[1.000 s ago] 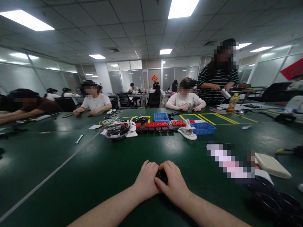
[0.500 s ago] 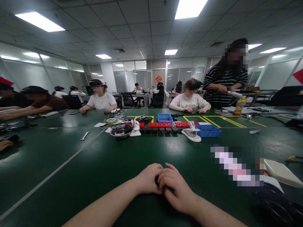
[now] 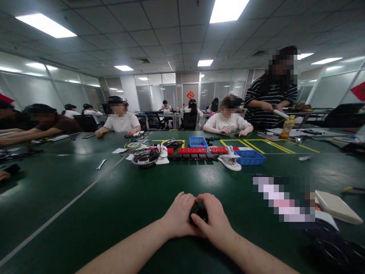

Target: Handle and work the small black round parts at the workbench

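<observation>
A small black round object (image 3: 201,214) lies between my two hands, low over the green table (image 3: 137,194) at the near middle. My left hand (image 3: 181,216) is wrapped round its left side. Around its right side curls my right hand (image 3: 214,217), with the thumb across its front edge. The fingertips of both hands come close together at the far side of the object. Its underside is hidden by the hands.
Blue bins (image 3: 251,157), red and black strips (image 3: 195,151), a white clamp (image 3: 229,160) and a cable pile (image 3: 145,156) lie ahead. A wrench (image 3: 101,164) is at left. Right are a beige case (image 3: 338,207) and black rings (image 3: 332,243). People sit and stand around.
My right hand has turned and its fingers have moved to the far side of the black object, with the thumb now in front. More of the object shows. My left hand has shifted slightly.
</observation>
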{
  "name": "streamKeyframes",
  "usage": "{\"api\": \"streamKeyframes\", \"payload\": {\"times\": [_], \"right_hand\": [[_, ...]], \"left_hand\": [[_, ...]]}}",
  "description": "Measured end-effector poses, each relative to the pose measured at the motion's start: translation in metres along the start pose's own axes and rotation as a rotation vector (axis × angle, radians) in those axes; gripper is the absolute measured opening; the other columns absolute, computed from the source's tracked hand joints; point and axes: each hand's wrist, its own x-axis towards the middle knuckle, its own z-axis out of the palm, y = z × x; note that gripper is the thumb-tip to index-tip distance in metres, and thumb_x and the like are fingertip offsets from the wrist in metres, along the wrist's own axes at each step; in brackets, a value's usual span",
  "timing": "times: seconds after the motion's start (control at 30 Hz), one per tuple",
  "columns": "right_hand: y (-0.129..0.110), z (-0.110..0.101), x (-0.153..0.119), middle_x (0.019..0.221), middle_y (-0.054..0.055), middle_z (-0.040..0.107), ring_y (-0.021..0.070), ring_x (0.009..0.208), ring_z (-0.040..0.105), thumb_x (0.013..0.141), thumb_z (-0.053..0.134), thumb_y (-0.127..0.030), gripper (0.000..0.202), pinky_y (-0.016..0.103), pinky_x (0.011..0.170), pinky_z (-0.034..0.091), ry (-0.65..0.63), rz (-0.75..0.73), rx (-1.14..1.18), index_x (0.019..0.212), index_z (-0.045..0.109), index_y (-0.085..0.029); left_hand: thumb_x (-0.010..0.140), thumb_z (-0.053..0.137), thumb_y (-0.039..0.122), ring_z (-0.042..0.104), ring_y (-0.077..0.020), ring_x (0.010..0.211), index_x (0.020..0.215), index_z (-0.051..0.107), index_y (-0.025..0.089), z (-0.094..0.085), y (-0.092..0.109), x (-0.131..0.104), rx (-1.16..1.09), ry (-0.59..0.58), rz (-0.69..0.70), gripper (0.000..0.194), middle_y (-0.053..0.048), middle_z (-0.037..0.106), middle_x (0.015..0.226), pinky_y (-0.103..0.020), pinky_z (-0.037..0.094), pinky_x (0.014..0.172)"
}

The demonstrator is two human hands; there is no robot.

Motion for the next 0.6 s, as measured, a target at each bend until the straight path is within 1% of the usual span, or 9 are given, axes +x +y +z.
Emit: {"api": "streamKeyframes", "payload": {"times": [0.07,0.13,0.2,0.3,0.4,0.5,0.53,0.6], "right_hand": [[0.0004,0.0022,0.0005,0.085,0.005,0.055,0.0214,0.080,0.051,0.073,0.058,-0.035,0.024,0.039,0.073,0.041,-0.036,0.060,-0.014,0.087,0.049,-0.018],[-0.0005,0.0035,0.0007,0.082,0.004,0.054,0.0207,0.078,0.050,0.071,0.060,-0.033,0.022,0.037,0.071,0.041,-0.076,0.114,-0.023,0.083,0.048,-0.018],[-0.0021,0.0039,0.0009,0.081,0.004,0.054,0.0203,0.077,0.050,0.071,0.061,-0.031,0.020,0.036,0.070,0.040,-0.099,0.153,-0.026,0.081,0.048,-0.018],[-0.0041,0.0028,0.0018,0.079,0.003,0.053,0.0196,0.076,0.049,0.072,0.061,-0.030,0.018,0.035,0.069,0.040,-0.112,0.171,-0.034,0.078,0.049,-0.018],[-0.0038,0.0013,0.0027,0.079,0.003,0.053,0.0194,0.076,0.049,0.071,0.061,-0.028,0.015,0.035,0.070,0.040,-0.113,0.134,-0.028,0.076,0.051,-0.018],[-0.0015,-0.0003,0.0027,0.080,0.003,0.053,0.0190,0.078,0.049,0.071,0.059,-0.021,0.010,0.034,0.071,0.041,-0.107,0.050,0.033,0.078,0.053,-0.018],[-0.0009,-0.0010,0.0025,0.081,0.004,0.054,0.0187,0.079,0.049,0.071,0.057,-0.019,0.009,0.034,0.072,0.041,-0.103,0.017,0.060,0.079,0.053,-0.019],[-0.0007,-0.0027,0.0018,0.083,0.004,0.056,0.0184,0.080,0.050,0.070,0.053,-0.014,0.013,0.034,0.074,0.041,-0.095,-0.050,0.112,0.082,0.054,-0.019]], "left_hand": [[0.047,0.069,0.059,0.051,-0.0252,0.091,0.099,0.048,0.017,0.0004,0.0041,-0.0005,0.029,0.004,0.010,0.070,-0.004,0.052,0.092,-0.048,0.023,0.101],[0.047,0.069,0.060,0.051,-0.0260,0.092,0.099,0.050,0.017,0.0008,0.0068,-0.0009,0.058,-0.001,0.012,0.070,-0.005,0.053,0.092,-0.049,0.018,0.103],[0.051,0.069,0.057,0.051,-0.0248,0.090,0.096,0.051,0.018,0.0014,0.0077,-0.0010,0.080,-0.009,0.005,0.062,-0.004,0.055,0.090,-0.048,0.019,0.104],[0.056,0.069,0.050,0.052,-0.0228,0.087,0.091,0.053,0.018,0.0027,0.0072,-0.0005,0.079,-0.021,-0.022,0.050,-0.003,0.056,0.086,-0.046,0.023,0.102],[0.055,0.070,0.046,0.053,-0.0220,0.085,0.093,0.054,0.019,0.0031,0.0066,0.0001,0.046,-0.050,-0.044,0.050,-0.002,0.056,0.085,-0.045,0.025,0.101],[0.055,0.070,0.043,0.053,-0.0216,0.086,0.096,0.054,0.019,0.0015,0.0045,0.0006,0.001,-0.079,-0.033,0.050,-0.001,0.056,0.087,-0.044,0.024,0.102],[0.056,0.070,0.041,0.052,-0.0214,0.086,0.095,0.055,0.019,0.0007,0.0030,0.0009,-0.014,-0.087,-0.021,0.048,-0.001,0.056,0.087,-0.043,0.026,0.100],[0.056,0.070,0.037,0.052,-0.0207,0.086,0.092,0.056,0.020,-0.0006,-0.0013,0.0017,-0.048,-0.112,0.017,0.042,-0.001,0.056,0.088,-0.038,0.033,0.094]]}}
